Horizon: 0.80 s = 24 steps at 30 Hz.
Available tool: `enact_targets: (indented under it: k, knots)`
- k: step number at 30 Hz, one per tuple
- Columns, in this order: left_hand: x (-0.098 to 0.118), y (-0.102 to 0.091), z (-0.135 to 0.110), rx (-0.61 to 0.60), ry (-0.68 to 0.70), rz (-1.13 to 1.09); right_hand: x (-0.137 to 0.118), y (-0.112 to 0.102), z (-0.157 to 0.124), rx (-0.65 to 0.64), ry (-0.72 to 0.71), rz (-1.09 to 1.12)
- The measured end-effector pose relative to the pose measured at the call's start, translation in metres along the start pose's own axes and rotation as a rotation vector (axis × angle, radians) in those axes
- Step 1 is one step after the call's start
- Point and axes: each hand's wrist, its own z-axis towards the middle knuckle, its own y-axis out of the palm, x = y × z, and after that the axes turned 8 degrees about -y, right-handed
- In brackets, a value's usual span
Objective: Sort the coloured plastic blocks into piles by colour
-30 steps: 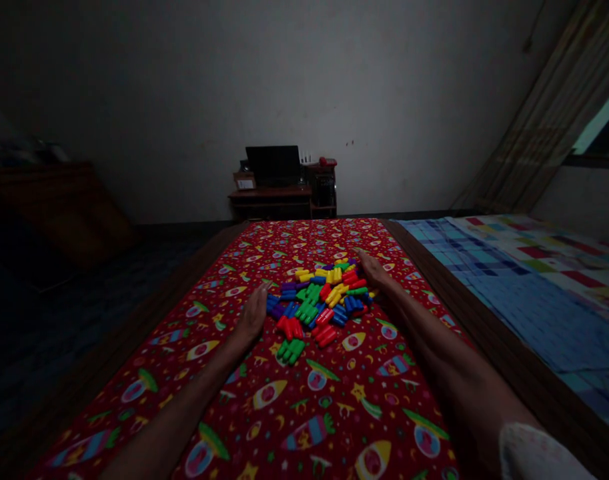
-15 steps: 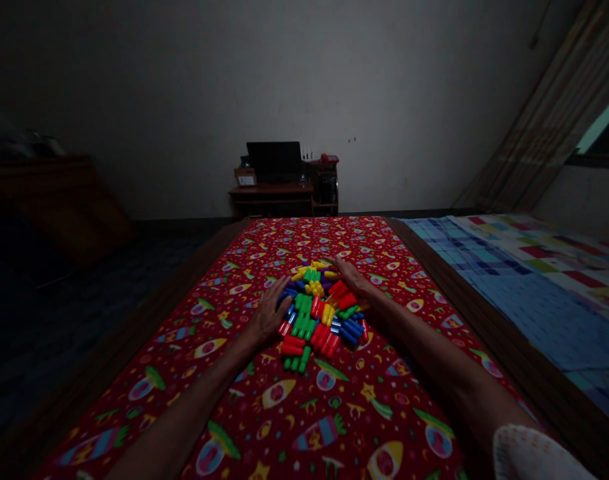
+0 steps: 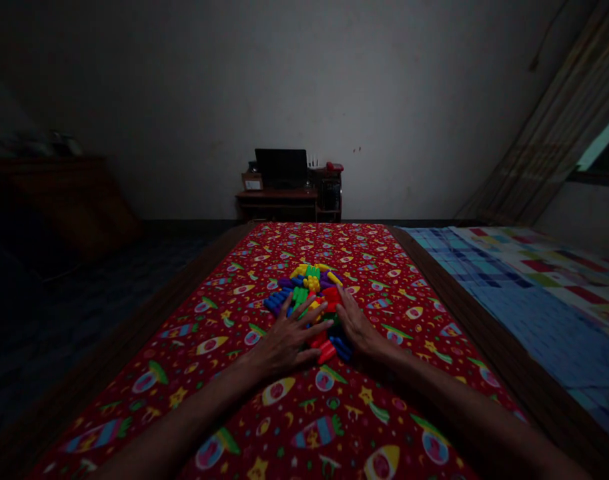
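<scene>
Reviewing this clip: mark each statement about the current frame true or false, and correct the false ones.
1. The left hand lies spread over the pile of plastic toy pieces. True.
2. The right hand lifts a piece up into the air. False: it rests against the right side of the pile, with nothing lifted.
3. The pile sits on the blue checked cloth. False: it sits on a red rocket-print bedspread, and the blue checked cloth lies to the right.
4. A dark screen stands on a desk by the far wall. True.
</scene>
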Motion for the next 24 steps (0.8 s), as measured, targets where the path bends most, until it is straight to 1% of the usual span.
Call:
enact_targets:
  k: [1,3,5,7,8,10,12,13,14,15,17,18,20,24]
  knots:
    - [-0.005,0.001,0.002,-0.001,-0.006,-0.023,-0.004,-0.002,0.002,0.014,-0.023,-0.006]
    - [-0.016,0.004,0.003,0.032,-0.054,-0.091,-0.008,-0.015,0.012,0.076,-0.084,-0.047]
    - [-0.028,0.009,0.005,0.129,-0.181,-0.195,-0.005,-0.035,0.027,0.150,-0.113,-0.105]
    - [-0.042,0.017,0.008,0.268,-0.360,-0.311,0.001,-0.052,0.047,0.182,-0.081,-0.137]
    - [-0.050,0.021,0.011,0.327,-0.448,-0.357,0.005,-0.057,0.057,0.173,-0.047,-0.142]
    - [-0.068,0.032,0.015,0.385,-0.609,-0.411,0.012,-0.059,0.076,0.101,0.019,-0.163]
    - [-0.085,0.042,0.017,0.375,-0.749,-0.418,0.017,-0.052,0.089,-0.014,0.052,-0.227]
    - [-0.092,0.047,0.016,0.356,-0.785,-0.411,0.019,-0.047,0.093,-0.065,0.055,-0.264]
    - [-0.098,0.051,0.015,0.336,-0.792,-0.400,0.021,-0.042,0.095,-0.095,0.050,-0.298]
    - [-0.102,0.055,0.013,0.315,-0.772,-0.385,0.024,-0.039,0.097,-0.099,0.039,-0.323]
    - [-0.107,0.061,0.009,0.286,-0.688,-0.355,0.031,-0.040,0.097,-0.047,0.031,-0.339]
    - [-0.108,0.063,0.007,0.281,-0.658,-0.344,0.037,-0.045,0.096,-0.002,0.038,-0.333]
    - [-0.110,0.067,0.005,0.282,-0.646,-0.329,0.051,-0.063,0.094,0.106,0.081,-0.305]
    - [-0.113,0.068,0.005,0.268,-0.646,-0.315,0.083,-0.115,0.084,0.365,0.248,-0.293]
